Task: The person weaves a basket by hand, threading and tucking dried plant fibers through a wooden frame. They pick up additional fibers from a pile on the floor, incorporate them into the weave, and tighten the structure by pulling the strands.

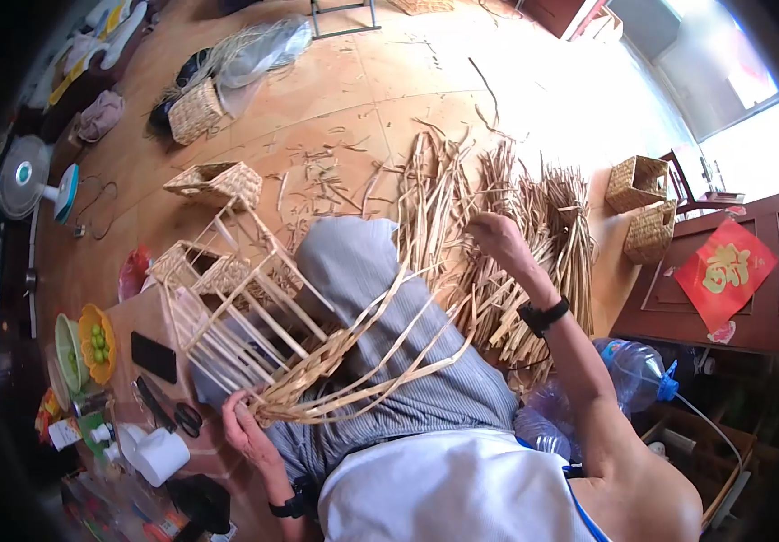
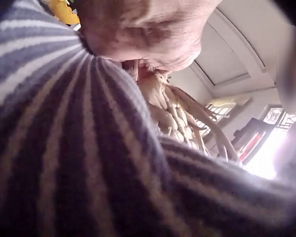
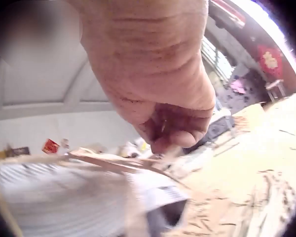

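A half-woven straw basket [image 1: 303, 370] with an open frame of thin rods lies across the person's lap. The left hand [image 1: 247, 432] grips its braided edge at the near corner; in the left wrist view the plaited straw [image 2: 170, 111] comes out beneath that hand. Long loose strands arch from the braid to the right. The right hand [image 1: 499, 242] is raised over the straw bundles, right of the knee. Its fingers [image 3: 180, 139] curl in against the thumb in a pinch. A straw strand [image 3: 101, 163] runs close below those fingertips; the pinched part is hidden.
Straw bundles [image 1: 565, 226] lie on the floor at right, with scraps around them. Finished woven baskets [image 1: 635, 185] stand further right, others at left. On the left table are scissors [image 1: 188, 419], a phone [image 1: 153, 358] and a white cup [image 1: 160, 455]. A large plastic bottle [image 1: 629, 372] is near the right elbow.
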The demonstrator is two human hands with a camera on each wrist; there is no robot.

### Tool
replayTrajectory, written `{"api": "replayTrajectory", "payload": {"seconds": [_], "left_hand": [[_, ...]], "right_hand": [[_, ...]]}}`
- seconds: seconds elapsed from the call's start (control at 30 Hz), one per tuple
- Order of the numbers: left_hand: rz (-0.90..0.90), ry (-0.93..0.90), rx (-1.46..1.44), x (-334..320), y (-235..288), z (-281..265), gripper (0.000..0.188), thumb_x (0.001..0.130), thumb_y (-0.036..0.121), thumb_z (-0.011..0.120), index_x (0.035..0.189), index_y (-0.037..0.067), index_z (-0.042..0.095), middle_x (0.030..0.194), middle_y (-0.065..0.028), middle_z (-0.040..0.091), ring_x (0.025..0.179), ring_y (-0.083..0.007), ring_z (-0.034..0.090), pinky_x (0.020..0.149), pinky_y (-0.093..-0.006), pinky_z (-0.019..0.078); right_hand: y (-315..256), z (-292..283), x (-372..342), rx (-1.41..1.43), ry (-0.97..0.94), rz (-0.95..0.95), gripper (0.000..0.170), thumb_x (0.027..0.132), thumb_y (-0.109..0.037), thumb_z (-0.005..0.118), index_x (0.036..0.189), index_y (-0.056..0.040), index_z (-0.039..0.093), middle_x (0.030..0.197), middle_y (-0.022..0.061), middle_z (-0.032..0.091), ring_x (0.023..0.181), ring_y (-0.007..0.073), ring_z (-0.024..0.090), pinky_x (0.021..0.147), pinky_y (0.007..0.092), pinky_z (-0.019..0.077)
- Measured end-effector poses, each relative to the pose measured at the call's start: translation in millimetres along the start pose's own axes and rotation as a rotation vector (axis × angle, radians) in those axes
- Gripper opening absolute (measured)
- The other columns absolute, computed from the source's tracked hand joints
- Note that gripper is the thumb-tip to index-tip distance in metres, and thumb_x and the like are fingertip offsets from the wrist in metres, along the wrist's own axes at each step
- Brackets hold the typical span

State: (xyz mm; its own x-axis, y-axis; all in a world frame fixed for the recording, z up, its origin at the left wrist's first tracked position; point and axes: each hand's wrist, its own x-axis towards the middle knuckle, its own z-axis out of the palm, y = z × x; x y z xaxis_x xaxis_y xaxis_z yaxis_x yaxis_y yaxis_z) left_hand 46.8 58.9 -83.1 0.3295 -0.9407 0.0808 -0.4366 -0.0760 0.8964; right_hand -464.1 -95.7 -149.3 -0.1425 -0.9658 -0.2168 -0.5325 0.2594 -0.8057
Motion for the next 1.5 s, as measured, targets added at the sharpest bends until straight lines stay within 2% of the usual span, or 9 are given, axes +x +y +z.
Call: {"api": "replayTrajectory", "payload": {"seconds": [0.27,0.33,0.47,0.5,0.67,0.8,0.83,1.2,1.5], "left_hand": [[-0.228,-0.157,-0.206,23,21,-14,0.019,0.108,0.015,0.055,0.114,-0.002,0.062,0.105,-0.0135,0.069,0.101,-0.0233,0.067,0.099,-0.0376,0.0493],[-0.229,-0.221,-0.264,26,10,-24,0.019,0.105,0.015,0.06,0.116,-0.001,0.061,0.108,-0.018,0.071,0.103,-0.0271,0.069,0.1,-0.041,0.0506],[-0.241,-0.225,-0.247,29,7,-26,0.021,0.104,0.017,0.064,0.117,0.0,0.061,0.109,-0.0194,0.071,0.103,-0.0276,0.069,0.1,-0.0423,0.0508],[-0.246,-0.226,-0.243,30,7,-27,0.021,0.104,0.017,0.064,0.117,0.0,0.061,0.11,-0.0194,0.071,0.103,-0.0277,0.069,0.1,-0.0425,0.0508],[-0.246,-0.218,-0.231,32,9,-26,0.018,0.103,0.013,0.064,0.116,0.001,0.061,0.108,-0.0186,0.07,0.103,-0.0282,0.068,0.1,-0.0438,0.0512],[-0.271,-0.196,-0.244,30,8,-29,0.014,0.101,0.008,0.063,0.113,0.001,0.061,0.105,-0.017,0.068,0.102,-0.0285,0.068,0.099,-0.0454,0.0522],[-0.266,-0.2,-0.247,30,8,-29,0.014,0.101,0.008,0.063,0.112,0.001,0.061,0.105,-0.0169,0.068,0.102,-0.0286,0.068,0.098,-0.0455,0.0526],[-0.334,-0.136,-0.224,31,10,-31,0.018,0.101,0.015,0.068,0.111,0.001,0.062,0.11,-0.0176,0.069,0.105,-0.029,0.068,0.097,-0.0449,0.0559],[-0.345,-0.18,-0.258,37,7,-33,0.018,0.101,0.014,0.068,0.112,0.001,0.062,0.109,-0.0171,0.07,0.109,-0.0299,0.069,0.099,-0.0462,0.0563]], "right_hand": [[209,83,6,0.164,-0.09,0.448,0.025,0.097,-0.017,0.07,0.113,0.0014,0.076,0.09,0.0075,0.075,0.076,0.015,0.067,0.068,0.0317,0.055],[203,112,3,0.254,-0.181,0.524,0.028,0.096,-0.018,0.068,0.111,0.0042,0.075,0.091,0.01,0.076,0.081,0.0174,0.071,0.071,0.0332,0.0562],[231,185,16,0.023,-0.17,0.122,0.028,0.091,-0.018,0.067,0.111,0.0005,0.075,0.092,0.0166,0.076,0.087,0.0261,0.073,0.079,0.0386,0.0575],[216,191,20,0.016,-0.222,0.169,0.024,0.088,-0.016,0.067,0.107,-0.003,0.075,0.1,0.0223,0.076,0.097,0.0414,0.072,0.088,0.0465,0.0576],[237,233,29,-0.297,-0.021,0.29,0.026,0.09,-0.021,0.071,0.106,-0.0006,0.075,0.097,0.0238,0.075,0.091,0.0355,0.074,0.08,0.045,0.0592],[249,215,29,0.07,-0.202,0.731,0.034,0.095,-0.028,0.073,0.107,0.0031,0.073,0.09,0.0161,0.076,0.078,0.0241,0.077,0.065,0.0395,0.0607],[247,216,24,0.196,-0.137,0.708,0.041,0.096,-0.033,0.074,0.101,0.008,0.073,0.079,0.0162,0.075,0.063,0.0242,0.074,0.058,0.0399,0.058],[272,179,67,0.167,-0.04,0.551,0.035,0.101,-0.027,0.072,0.121,0.0014,0.073,0.1,0.0095,0.078,0.075,0.0145,0.072,0.063,0.0302,0.0582],[250,47,145,0.493,0.128,0.408,0.029,0.103,-0.025,0.072,0.118,0.0002,0.069,0.102,0.012,0.077,0.082,0.0171,0.076,0.067,0.0294,0.0613]]}}
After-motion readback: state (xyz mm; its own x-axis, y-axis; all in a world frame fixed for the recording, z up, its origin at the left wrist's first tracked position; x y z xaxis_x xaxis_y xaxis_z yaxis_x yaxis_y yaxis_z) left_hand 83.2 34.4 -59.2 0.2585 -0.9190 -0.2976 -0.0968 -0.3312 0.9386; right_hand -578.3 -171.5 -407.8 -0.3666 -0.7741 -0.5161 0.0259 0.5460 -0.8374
